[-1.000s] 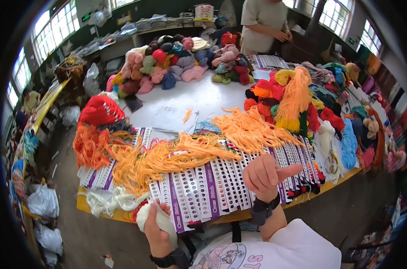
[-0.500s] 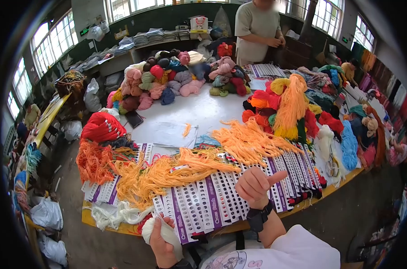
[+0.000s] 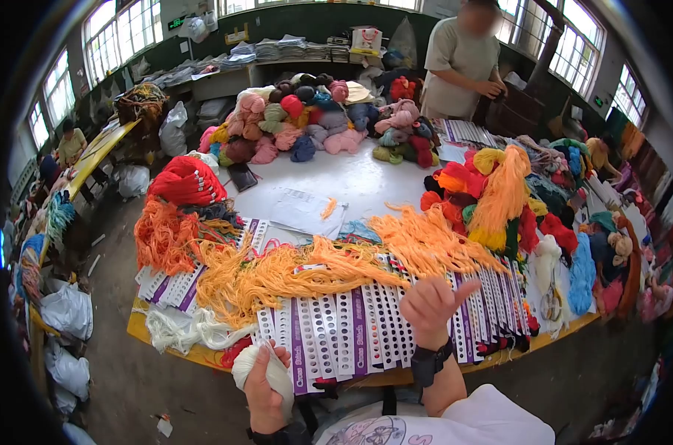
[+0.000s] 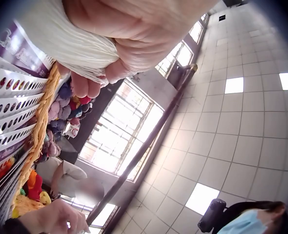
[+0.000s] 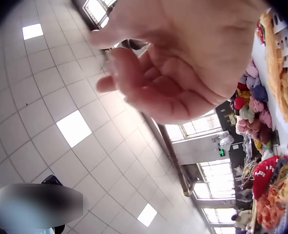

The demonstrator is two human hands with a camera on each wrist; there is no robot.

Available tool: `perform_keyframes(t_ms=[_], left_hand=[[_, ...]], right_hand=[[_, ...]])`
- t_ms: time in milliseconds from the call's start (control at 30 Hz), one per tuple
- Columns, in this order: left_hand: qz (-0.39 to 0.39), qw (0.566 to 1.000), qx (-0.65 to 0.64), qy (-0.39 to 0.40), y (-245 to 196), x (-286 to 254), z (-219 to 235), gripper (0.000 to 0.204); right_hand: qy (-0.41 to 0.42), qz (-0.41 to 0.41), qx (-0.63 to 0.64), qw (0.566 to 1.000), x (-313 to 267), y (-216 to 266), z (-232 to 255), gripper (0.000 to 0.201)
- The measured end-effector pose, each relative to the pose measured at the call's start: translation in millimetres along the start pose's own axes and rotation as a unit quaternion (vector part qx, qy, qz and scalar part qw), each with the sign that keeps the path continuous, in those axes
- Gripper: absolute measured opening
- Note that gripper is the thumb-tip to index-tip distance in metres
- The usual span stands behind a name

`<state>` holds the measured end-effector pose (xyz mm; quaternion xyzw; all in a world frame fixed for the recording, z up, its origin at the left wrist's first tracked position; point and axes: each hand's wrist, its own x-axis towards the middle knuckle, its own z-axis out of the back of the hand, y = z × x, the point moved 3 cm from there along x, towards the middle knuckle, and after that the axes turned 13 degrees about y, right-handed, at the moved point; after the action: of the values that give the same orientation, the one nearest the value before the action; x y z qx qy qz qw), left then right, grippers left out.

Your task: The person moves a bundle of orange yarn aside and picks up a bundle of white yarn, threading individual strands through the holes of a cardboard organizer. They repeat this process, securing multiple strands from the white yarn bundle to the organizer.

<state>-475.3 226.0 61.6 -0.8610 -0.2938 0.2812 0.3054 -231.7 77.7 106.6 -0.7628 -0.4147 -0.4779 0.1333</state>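
The left hand (image 3: 264, 400) grips a white yarn bundle (image 3: 280, 380) at the table's near edge. In the left wrist view the fingers and thumb of the left hand (image 4: 134, 36) wrap round the white yarn (image 4: 68, 39). The right hand (image 3: 430, 313) is raised over the hole-punched thread cards (image 3: 325, 337), thumb sticking out to the side. Curled fingers with nothing visible in them show on the right hand (image 5: 173, 68) in the right wrist view. Orange yarn (image 3: 299, 280) lies across the cards.
Loose white yarn (image 3: 192, 330) and a red bundle (image 3: 186, 182) lie at left. Behind are a dark phone (image 3: 242, 176), papers (image 3: 307, 211) and piled skeins (image 3: 344, 141). More yarn (image 3: 501, 196) and scissors (image 3: 551, 304) are at right. A person (image 3: 462, 67) stands beyond the table.
The head view has shifted, moving the scene within the frame. The left hand keeps its grip on the white yarn, and the right hand stays raised over the cards with its thumb out.
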Motion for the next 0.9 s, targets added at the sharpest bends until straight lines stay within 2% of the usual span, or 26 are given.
perform_keyframes(t_ms=[33,67,167,367,467,533,567,600,633,667,700,733,833,867,900], left_hand=[[-0.001,1.0,-0.002,0.001,1,0,0,0.028],[0.002,1.0,0.0,0.004,2,1,0,0.029],[0.001,1.0,0.027,0.0,3,3,0,0.032],[0.026,0.995,0.087,0.044,12,15,17,0.035],[0.004,0.996,0.085,0.004,8,4,-5,0.031],[-0.011,0.995,0.092,-0.034,6,-4,-13,0.033],[0.005,0.997,0.077,-0.005,8,-1,-9,0.034],[0.014,0.998,0.059,0.017,8,6,3,0.035],[0.015,0.999,0.039,0.031,6,5,14,0.037],[-0.025,0.993,0.107,0.05,2,-3,10,0.038],[-0.029,0.99,0.122,0.059,-3,-7,3,0.039],[-0.032,0.988,0.137,0.069,-8,-10,-5,0.04],[0.018,0.995,0.011,0.099,-18,-9,-2,0.041],[0.007,0.996,-0.004,0.087,-21,-13,-5,0.04],[-0.002,0.997,-0.018,0.081,-25,-15,-9,0.039]], right_hand=[[-0.056,0.021,-0.004,0.998,-2,4,5,0.057],[-0.046,0.035,0.063,0.996,2,9,8,0.056],[-0.036,0.087,0.087,0.992,8,26,2,0.056],[-0.007,0.122,0.0,0.992,-18,61,-26,0.061],[0.005,0.11,-0.018,0.994,-24,60,-28,0.06],[-0.02,0.096,-0.015,0.995,-19,51,-22,0.056],[-0.034,0.08,-0.003,0.996,-14,41,-18,0.054],[-0.03,0.063,0.007,0.998,-8,27,-17,0.048],[-0.081,0.008,-0.036,0.996,-4,7,-16,0.044],[-0.125,-0.052,-0.075,0.988,-2,-15,-17,0.042],[-0.16,-0.115,-0.114,0.974,2,-38,-16,0.039],[-0.157,-0.255,-0.244,0.922,6,-62,-13,0.025],[-0.245,-0.419,-0.372,0.792,-2,-128,-9,0.014],[-0.247,-0.44,-0.375,0.777,-5,-141,-8,0.017],[-0.24,-0.441,-0.367,0.783,-5,-151,-10,0.017]])
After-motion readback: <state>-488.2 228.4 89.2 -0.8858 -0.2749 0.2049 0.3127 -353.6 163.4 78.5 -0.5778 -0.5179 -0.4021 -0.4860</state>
